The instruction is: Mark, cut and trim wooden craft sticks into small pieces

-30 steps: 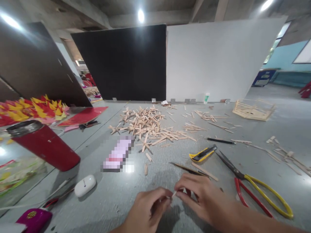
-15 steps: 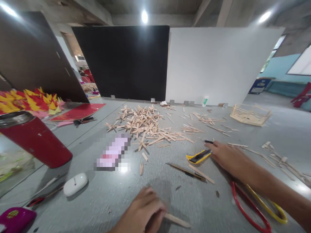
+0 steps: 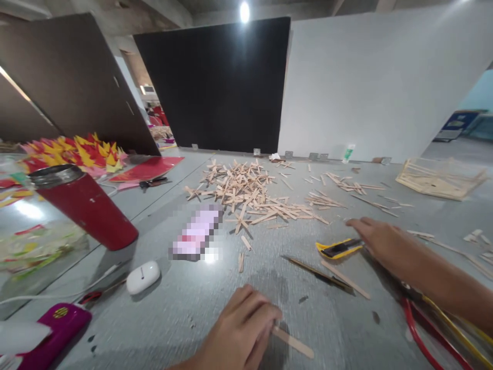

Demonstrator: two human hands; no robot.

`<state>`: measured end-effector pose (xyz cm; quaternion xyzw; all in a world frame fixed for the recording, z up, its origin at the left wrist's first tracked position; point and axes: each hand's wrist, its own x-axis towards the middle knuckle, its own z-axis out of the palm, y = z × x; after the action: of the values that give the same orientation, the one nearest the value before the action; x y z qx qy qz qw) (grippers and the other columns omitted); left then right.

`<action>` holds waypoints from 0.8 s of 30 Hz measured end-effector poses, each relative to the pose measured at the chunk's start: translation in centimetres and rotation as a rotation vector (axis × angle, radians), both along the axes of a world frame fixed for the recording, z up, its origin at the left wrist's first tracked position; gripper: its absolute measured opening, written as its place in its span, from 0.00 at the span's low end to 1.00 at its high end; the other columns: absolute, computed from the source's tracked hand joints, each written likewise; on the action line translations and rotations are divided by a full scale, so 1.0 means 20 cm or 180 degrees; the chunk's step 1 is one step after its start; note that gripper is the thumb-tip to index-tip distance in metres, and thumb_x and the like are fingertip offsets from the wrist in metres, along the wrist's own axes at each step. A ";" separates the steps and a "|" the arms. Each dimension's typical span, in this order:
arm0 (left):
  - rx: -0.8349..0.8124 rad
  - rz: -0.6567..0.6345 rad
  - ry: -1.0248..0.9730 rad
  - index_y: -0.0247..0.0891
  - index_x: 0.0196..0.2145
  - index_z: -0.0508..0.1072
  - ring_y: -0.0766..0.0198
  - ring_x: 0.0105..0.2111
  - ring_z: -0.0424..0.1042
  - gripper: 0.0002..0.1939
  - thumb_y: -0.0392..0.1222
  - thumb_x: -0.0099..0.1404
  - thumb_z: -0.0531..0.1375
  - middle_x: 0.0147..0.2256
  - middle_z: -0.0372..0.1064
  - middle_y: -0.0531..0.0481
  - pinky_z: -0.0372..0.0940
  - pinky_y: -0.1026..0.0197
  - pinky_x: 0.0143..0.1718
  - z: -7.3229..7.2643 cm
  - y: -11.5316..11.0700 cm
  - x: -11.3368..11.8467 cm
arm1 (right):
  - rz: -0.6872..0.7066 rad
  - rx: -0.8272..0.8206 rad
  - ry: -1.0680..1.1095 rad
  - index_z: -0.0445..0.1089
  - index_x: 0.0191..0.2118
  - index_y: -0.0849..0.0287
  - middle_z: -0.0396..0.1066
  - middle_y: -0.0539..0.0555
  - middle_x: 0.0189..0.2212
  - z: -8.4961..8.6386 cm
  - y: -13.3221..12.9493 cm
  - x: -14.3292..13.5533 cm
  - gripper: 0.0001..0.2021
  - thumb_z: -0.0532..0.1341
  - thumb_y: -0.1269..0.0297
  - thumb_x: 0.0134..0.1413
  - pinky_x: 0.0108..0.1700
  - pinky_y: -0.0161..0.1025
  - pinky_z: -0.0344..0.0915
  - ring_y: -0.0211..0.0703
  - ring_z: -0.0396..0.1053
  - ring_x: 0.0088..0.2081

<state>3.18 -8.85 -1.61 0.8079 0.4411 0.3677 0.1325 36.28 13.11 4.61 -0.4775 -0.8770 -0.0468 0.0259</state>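
My left hand (image 3: 246,321) is at the front of the grey table, its fingers closed on one end of a wooden craft stick (image 3: 295,343). The stick's other end points to the right, low over the tabletop. Farther out on the right, my right hand (image 3: 372,237) has its fingers curled down to the table. Whatever they grip is hidden. Beside it lies a yellow and black utility knife (image 3: 339,248), its right end close to the palm. A thin dark-gold craft knife (image 3: 318,273) and another loose craft stick (image 3: 346,279) rest between the hands.
A heap of craft sticks (image 3: 246,187) spreads across the middle. On the left are a phone (image 3: 198,231), white earbud case (image 3: 143,277), red flask (image 3: 92,210) and purple glue gun (image 3: 63,329). Pliers with red and yellow handles (image 3: 423,334) lie below my right forearm. A stick frame (image 3: 439,180) stands back right.
The camera view has swung, so most things sit farther right or left-lower things show more. My left hand still grips the stick. A black piece seen at my right fingertips is now hidden.
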 end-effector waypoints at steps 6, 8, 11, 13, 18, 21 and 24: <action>0.0834 -0.0211 0.0479 0.38 0.39 0.75 0.60 0.34 0.69 0.11 0.28 0.76 0.56 0.33 0.74 0.49 0.66 0.58 0.39 -0.02 0.00 0.03 | -0.0251 0.0061 0.0044 0.81 0.52 0.60 0.80 0.68 0.52 -0.01 0.23 0.21 0.26 0.53 0.85 0.58 0.52 0.50 0.71 0.62 0.79 0.54; 0.0939 -0.0149 0.0549 0.38 0.38 0.75 0.60 0.33 0.70 0.11 0.28 0.75 0.56 0.33 0.74 0.49 0.66 0.58 0.39 -0.03 0.01 0.04 | -0.0295 -0.0032 0.0003 0.83 0.42 0.57 0.83 0.61 0.42 -0.01 0.27 0.26 0.19 0.57 0.83 0.59 0.49 0.47 0.72 0.57 0.81 0.47; 0.0913 0.0010 0.0577 0.38 0.40 0.76 0.59 0.34 0.71 0.13 0.25 0.71 0.54 0.34 0.75 0.47 0.69 0.57 0.39 -0.02 0.00 0.05 | -0.0421 -0.0043 -0.0015 0.76 0.31 0.58 0.78 0.51 0.32 0.01 0.29 0.29 0.09 0.67 0.76 0.61 0.44 0.44 0.72 0.46 0.77 0.37; 0.0865 0.0055 0.0631 0.37 0.42 0.77 0.57 0.36 0.73 0.15 0.25 0.70 0.54 0.36 0.76 0.45 0.71 0.56 0.41 -0.01 0.00 0.04 | -0.0579 0.0089 0.0077 0.71 0.30 0.58 0.74 0.47 0.30 0.04 0.27 0.28 0.10 0.69 0.72 0.62 0.39 0.41 0.70 0.41 0.72 0.32; 0.0933 0.0021 0.0699 0.37 0.48 0.78 0.54 0.42 0.76 0.17 0.25 0.70 0.53 0.40 0.79 0.43 0.72 0.52 0.50 0.00 -0.02 0.03 | -0.0774 0.0546 0.0718 0.63 0.29 0.51 0.64 0.47 0.19 0.18 0.15 0.13 0.09 0.63 0.69 0.58 0.31 0.43 0.59 0.44 0.64 0.22; 0.0844 -0.0017 0.0769 0.37 0.47 0.77 0.55 0.43 0.78 0.16 0.25 0.72 0.54 0.40 0.80 0.44 0.70 0.50 0.55 0.01 -0.03 0.04 | -0.0451 0.0258 0.1131 0.71 0.40 0.51 0.69 0.47 0.18 0.22 -0.02 -0.03 0.07 0.57 0.58 0.64 0.29 0.41 0.64 0.45 0.69 0.21; 0.0820 -0.0035 0.0789 0.35 0.46 0.77 0.54 0.44 0.78 0.12 0.27 0.74 0.55 0.42 0.80 0.43 0.69 0.49 0.57 0.05 -0.04 0.05 | -0.0182 -0.1129 0.2119 0.77 0.42 0.54 0.74 0.50 0.21 0.20 -0.26 -0.22 0.20 0.55 0.44 0.66 0.19 0.39 0.60 0.42 0.67 0.16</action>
<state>4.27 -9.62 -0.65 0.8597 0.3988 0.3181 -0.0255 31.98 7.84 8.52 -0.4879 -0.8014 0.2628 0.2250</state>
